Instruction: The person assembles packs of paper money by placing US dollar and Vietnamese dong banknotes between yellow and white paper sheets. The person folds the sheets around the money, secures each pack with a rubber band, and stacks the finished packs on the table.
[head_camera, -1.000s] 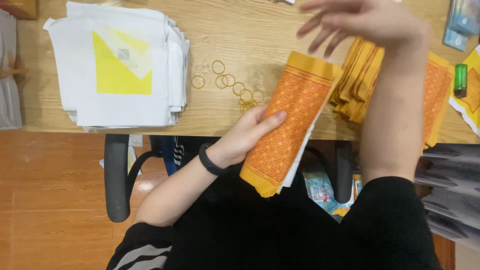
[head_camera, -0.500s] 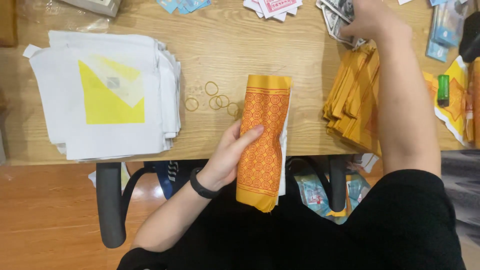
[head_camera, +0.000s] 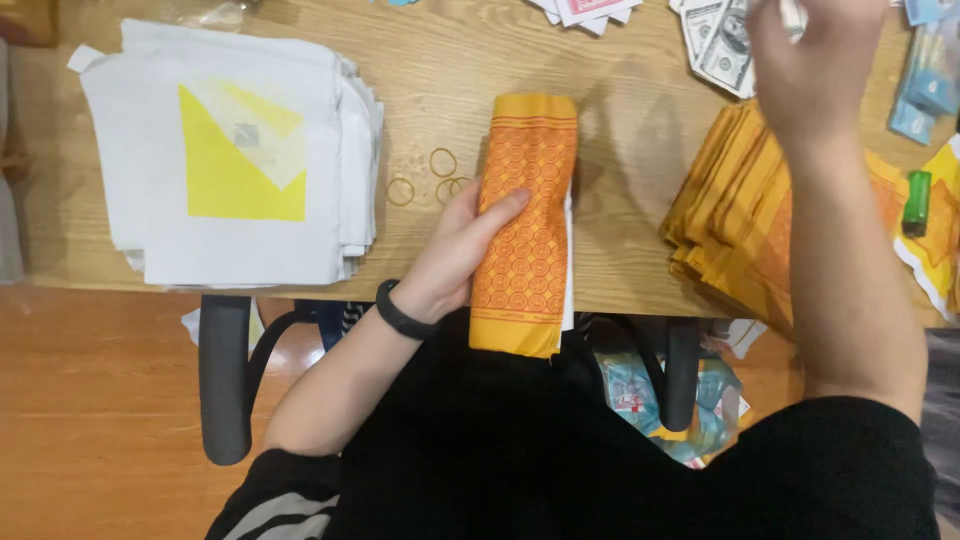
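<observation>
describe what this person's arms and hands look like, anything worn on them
Both hands are bare, no gloves or rings visible. The left hand has a slim black band around the wrist and a black sleeve with pale stripes near the shoulder. The right hand has a bare forearm and a plain black short sleeve.

The right hand (head_camera: 815, 60) is blurred, and its fingertips run off the top edge above the orange patterned packet (head_camera: 525, 220), so its grip cannot be read. Under that forearm, much of the stack of orange sheets (head_camera: 725, 230) to the packet's right is covered. The banknotes (head_camera: 720, 45) and the cards (head_camera: 590, 10) up and right of the packet are cut by the top edge. The green lighter (head_camera: 915, 203) far right of the packet is too small to make out. White paper (head_camera: 569, 260) inside the packet shows only as a sliver along its right side. The left hand (head_camera: 460, 250) hides the packet's left edge.
</observation>
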